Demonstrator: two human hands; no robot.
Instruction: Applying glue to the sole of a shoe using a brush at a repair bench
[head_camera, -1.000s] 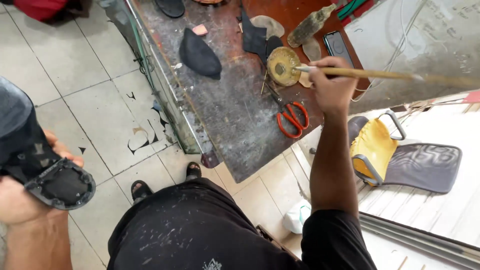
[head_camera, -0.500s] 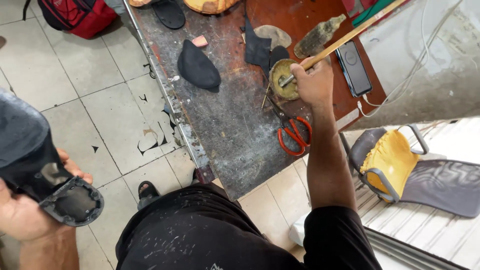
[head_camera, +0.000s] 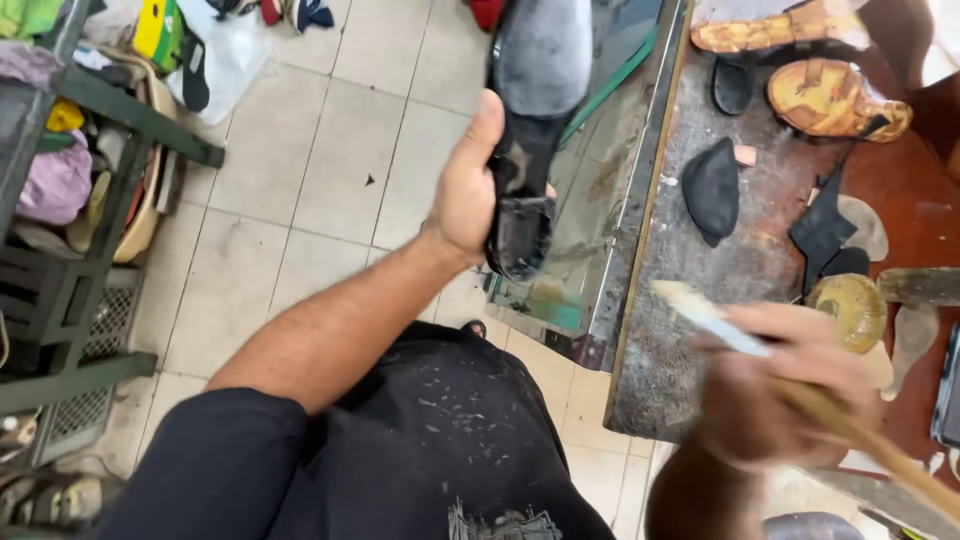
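A green shelf (head_camera: 90, 100) of clutter stands at far left. The left hand (head_camera: 470, 190) wraps fingers and thumb around a dark shoe (head_camera: 535, 130), sole up, above the floor beside the bench (head_camera: 690, 330). The right hand (head_camera: 775, 400), blurred, closes its fingers on a brush (head_camera: 760, 350) near the glue tin (head_camera: 848, 305). Glue may drip or smear off-target if the swing stays this quick.

I'm in a shoe-repair workshop: my stained desk (head_camera: 740, 270) carries cut black soles (head_camera: 711, 189), worn sandals (head_camera: 835, 100) and a glue tin (head_camera: 848, 308).
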